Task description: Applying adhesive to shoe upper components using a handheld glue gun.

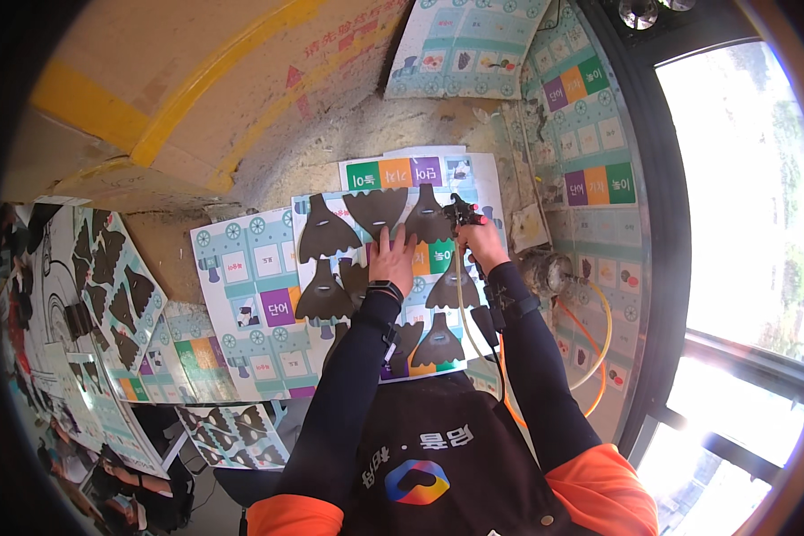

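My left hand [393, 261] lies palm down with fingers spread. Its fingertips rest by the lower edge of a dark, flat, fan-shaped piece [371, 204] with a wavy edge and a small slit. Closed around a black spray gun [461, 211] with red knobs is my right hand [482, 246]. The gun stands just right of another dark fan-shaped piece [426, 214]. Several similar pieces, such as the one at the left [323, 293], are laid out on printed sheets [257, 259]. My left hand and forearm partly cover some of them.
A pale hose [466, 308] runs down beside my right forearm, and yellow and orange hoses [607, 335] loop farther right. Large cardboard [214, 89] stands at the back left. Boards with more dark pieces [121, 286] lie at the left. A window [741, 196] borders the right.
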`<state>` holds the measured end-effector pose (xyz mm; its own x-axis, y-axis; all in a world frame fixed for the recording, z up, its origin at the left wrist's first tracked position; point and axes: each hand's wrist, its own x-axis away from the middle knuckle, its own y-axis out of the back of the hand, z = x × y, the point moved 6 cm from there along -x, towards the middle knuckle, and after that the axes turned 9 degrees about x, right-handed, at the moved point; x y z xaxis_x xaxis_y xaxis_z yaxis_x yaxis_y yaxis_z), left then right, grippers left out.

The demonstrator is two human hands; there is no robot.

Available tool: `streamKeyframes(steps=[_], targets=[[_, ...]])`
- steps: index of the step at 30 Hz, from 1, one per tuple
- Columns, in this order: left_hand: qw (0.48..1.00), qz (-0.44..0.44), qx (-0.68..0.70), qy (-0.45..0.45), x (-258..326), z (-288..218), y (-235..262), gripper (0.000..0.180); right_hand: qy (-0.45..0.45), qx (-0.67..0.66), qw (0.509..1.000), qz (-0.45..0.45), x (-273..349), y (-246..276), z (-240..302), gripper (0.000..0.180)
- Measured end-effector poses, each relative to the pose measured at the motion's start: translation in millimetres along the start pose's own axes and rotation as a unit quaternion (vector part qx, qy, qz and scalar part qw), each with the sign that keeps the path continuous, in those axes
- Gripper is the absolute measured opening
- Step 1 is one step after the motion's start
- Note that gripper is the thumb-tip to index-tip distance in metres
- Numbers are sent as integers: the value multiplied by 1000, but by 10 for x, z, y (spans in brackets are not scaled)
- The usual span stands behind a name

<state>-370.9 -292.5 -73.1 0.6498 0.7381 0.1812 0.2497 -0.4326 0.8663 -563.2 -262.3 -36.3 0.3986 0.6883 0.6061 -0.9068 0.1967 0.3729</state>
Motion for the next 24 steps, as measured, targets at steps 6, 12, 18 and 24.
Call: streamKeyframes(steps=[6, 12, 18, 24], targets=[[1000, 7, 6, -8, 25, 37, 55, 62, -1, -15, 999, 30, 142, -105, 284, 15], [994, -64, 80, 25, 332, 243, 288, 58, -1, -18, 997, 80, 442, -331, 726, 22], [993, -116, 0, 4, 544, 414, 184, 54, -11, 83, 991, 106, 254, -855, 679, 21], [996, -63, 33, 50, 456, 458, 144, 53, 15, 62, 995, 71, 148, -993, 578, 19]])
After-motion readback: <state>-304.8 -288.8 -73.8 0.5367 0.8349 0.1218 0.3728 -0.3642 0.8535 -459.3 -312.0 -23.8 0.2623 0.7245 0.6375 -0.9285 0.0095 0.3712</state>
